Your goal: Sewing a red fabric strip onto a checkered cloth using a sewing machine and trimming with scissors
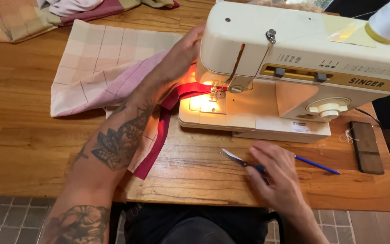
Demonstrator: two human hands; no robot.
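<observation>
Under my right hand, on the tabletop, lie small scissors; the grip closes on their handles. My left hand presses flat on red fabric beside the sewing machine needle.

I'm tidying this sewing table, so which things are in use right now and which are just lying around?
In use:
sewing machine
red fabric strip under the left hand
scissors under the right hand

Lying about:
blue pen
dark wooden block
fabric pile
</observation>
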